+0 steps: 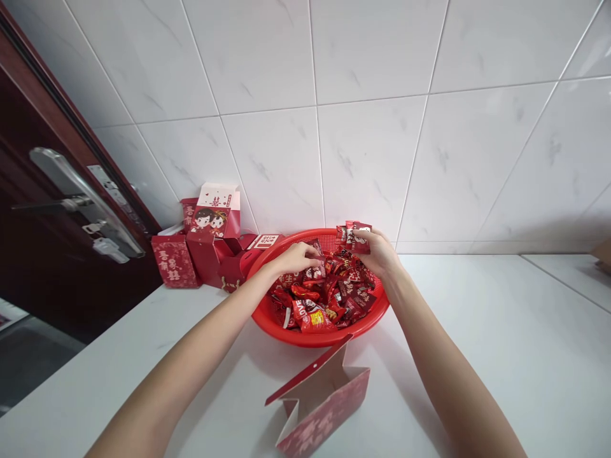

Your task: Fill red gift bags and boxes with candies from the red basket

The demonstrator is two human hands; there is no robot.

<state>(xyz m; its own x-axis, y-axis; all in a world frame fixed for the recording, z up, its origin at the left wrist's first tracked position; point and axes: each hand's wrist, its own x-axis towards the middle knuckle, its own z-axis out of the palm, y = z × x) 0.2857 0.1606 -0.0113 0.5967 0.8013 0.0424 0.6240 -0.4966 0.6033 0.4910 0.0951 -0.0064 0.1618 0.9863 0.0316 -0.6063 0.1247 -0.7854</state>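
Observation:
A red plastic basket (267, 337) holds many small wrapped candies (317, 318) in red and dark red packets. Over its left part, my left hand (298, 257) has its fingers closed on a candy packet (315, 273) with printed figures; the fingertips are partly hidden. My right hand (379, 254), above the basket's right rim, grips several red candy packets (353, 236) between thumb and fingers. In front of the basket stands a red paper gift box (329, 410) with its top open and its flap raised. No contents show inside it.
Several red gift boxes (174, 261) are piled by the wall on the left, one with a cartoon couple (214, 216). A dark red door (28, 210) with a metal handle is at left. White tiles (372, 159) rise behind the white table (477, 318). A brown item (602, 256) shows at the right edge.

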